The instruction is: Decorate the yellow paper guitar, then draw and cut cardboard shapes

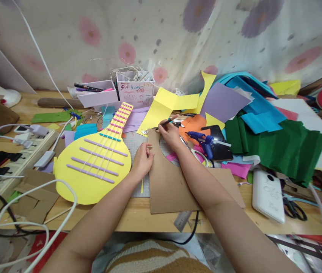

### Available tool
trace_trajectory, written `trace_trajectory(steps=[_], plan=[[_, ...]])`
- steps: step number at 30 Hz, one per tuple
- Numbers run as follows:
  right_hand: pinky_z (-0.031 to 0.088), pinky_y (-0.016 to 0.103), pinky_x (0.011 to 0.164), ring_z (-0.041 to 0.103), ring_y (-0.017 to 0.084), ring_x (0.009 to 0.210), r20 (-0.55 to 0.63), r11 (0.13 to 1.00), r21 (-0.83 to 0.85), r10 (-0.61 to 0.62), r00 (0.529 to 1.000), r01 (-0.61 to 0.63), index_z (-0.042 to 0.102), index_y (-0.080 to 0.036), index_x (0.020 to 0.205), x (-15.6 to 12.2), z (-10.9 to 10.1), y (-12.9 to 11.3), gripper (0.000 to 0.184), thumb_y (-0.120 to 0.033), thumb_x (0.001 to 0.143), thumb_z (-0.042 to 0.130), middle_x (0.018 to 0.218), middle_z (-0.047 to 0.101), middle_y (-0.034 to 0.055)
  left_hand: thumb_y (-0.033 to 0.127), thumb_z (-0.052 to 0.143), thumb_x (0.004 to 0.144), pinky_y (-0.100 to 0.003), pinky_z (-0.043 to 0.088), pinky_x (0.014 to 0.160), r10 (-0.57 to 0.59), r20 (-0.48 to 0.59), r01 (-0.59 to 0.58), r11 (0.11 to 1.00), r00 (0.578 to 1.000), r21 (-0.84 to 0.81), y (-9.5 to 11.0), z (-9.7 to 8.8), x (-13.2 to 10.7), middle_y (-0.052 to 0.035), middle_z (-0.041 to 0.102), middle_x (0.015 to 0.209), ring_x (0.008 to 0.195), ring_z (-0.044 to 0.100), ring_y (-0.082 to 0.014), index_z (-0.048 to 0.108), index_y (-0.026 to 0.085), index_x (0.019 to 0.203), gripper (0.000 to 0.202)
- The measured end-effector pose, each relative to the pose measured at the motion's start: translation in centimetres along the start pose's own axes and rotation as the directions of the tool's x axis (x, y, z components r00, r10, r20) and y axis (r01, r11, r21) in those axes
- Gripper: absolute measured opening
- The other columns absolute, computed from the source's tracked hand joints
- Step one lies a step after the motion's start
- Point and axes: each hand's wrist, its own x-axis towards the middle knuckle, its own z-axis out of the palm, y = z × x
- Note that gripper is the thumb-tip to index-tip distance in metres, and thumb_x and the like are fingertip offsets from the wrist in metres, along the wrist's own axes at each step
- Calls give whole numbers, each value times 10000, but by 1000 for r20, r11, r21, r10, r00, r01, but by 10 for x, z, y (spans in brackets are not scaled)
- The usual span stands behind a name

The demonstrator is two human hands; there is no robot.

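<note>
A brown cardboard piece (168, 185) with a curved cut-out lies in front of me, partly over a grey cutting mat (138, 189). My left hand (143, 162) is closed at its left edge, fingers curled against the board. In my right hand (170, 133) a dark pen (165, 123) is gripped, its tip near the top end of the cardboard. Left of my hands lies a yellow paper lute shape (92, 182) with lilac strips and white strings. A blue glue gun (203, 141) and scissors (199, 154) lie just right of my right hand, the scissors partly hidden.
Yellow paper (161, 108), purple paper (223, 100) and dark green crepe paper (280, 151) pile up behind and to the right. A white power bank (267, 197) and black scissors (295, 209) lie at right. A power strip (18, 167) with looping cables fills the left side.
</note>
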Motion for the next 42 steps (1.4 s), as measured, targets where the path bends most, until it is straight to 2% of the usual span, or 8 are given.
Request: trace_trajectory(steps=[29,42], plan=[[392,273,628,533,169,652,-26,1000,4,10,1000,-10,569,-198,773,3,0,5,217,-368,764,434,690,582,20,58,550,707,-287,416,744,-3,-1,3,1000,1000,-8,1,-1,0,38,430,684,736,514,-142,497,191,966,296],[379,271,621,553,180,670,-18,999,20,31,999,-31,560,-192,811,1,-3,3,237,-386,757,434,722,622,34,62,563,707,-278,411,720,-5,-7,5,1000,1000,13,1,-1,0,43,427,671,703,503,-136,503,187,958,287]])
